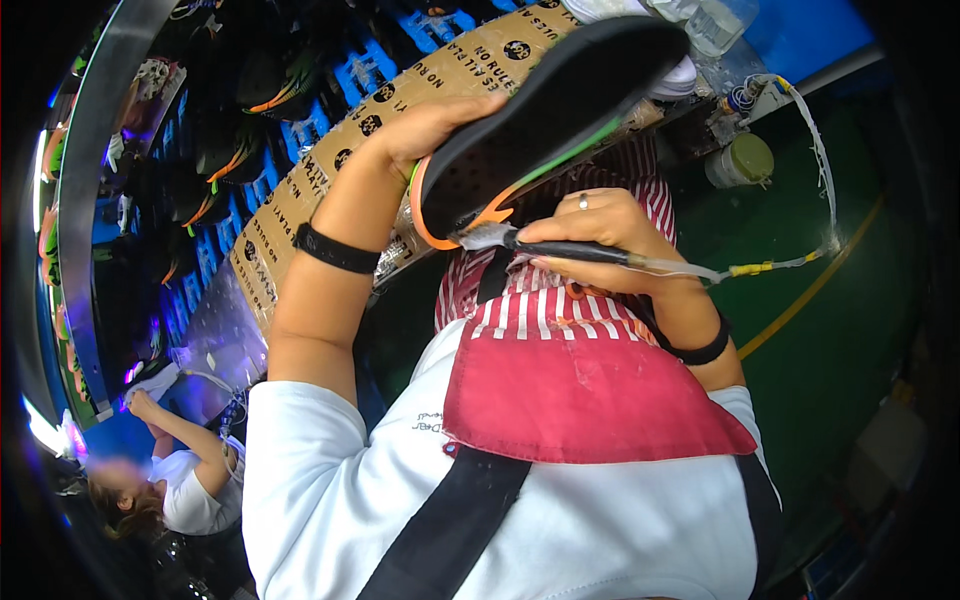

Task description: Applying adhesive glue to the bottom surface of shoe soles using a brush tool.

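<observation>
My left hand (435, 130) is closed on the side of a black shoe sole (560, 115), holding it tilted above my lap. An orange and green rim runs along the sole's edge. Its heel end points toward me. My right hand (605, 235) grips a brush (570, 250) with a black handle and pale, wet-looking bristles. The bristle tip meets the orange rim at the heel end; whether it touches the inner face I cannot tell. From the back of the handle runs a thin clear tube (690, 269).
Brown printed cardboard (315, 190) covers the bench edge. Beyond it, a rack (230, 165) carries dark soles with coloured rims. The tube loops up at right near a pale green-topped container (745, 160). A clear plastic jar (718, 25) stands at top right. Another person (190, 480) works at lower left.
</observation>
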Motion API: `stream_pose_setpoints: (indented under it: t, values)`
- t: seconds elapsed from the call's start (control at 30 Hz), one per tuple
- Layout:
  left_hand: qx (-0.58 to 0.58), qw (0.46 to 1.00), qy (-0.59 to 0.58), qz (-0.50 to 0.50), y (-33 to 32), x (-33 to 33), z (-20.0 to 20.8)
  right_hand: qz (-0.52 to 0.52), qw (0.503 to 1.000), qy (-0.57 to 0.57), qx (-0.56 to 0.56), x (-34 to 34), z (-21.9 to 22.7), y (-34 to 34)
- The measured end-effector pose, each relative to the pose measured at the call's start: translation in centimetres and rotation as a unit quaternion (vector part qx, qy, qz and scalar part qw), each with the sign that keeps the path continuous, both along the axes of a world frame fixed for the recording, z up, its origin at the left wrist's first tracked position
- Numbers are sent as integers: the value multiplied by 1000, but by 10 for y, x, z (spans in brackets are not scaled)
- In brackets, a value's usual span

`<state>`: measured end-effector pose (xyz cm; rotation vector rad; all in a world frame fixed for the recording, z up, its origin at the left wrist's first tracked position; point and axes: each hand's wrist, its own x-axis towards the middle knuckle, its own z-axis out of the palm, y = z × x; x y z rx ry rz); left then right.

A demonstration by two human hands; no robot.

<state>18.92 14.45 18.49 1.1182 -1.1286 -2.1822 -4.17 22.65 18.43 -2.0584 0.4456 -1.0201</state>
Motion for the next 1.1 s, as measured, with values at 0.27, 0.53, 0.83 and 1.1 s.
stream_pose_setpoints:
  t: [0.27,0.53,0.83,1.1]
  values:
    - [-183,897,224,334,25,-6,-30,-91,982,-37,158,-24,21,1]
    - [82,893,296,330,57,-4,-39,-184,953,-133,202,-25,14,5]
    - [88,861,418,276,74,-26,-44,-218,930,-185,230,-11,28,-3]
    - [142,832,500,193,77,-46,-60,-316,910,-210,169,16,60,-24]
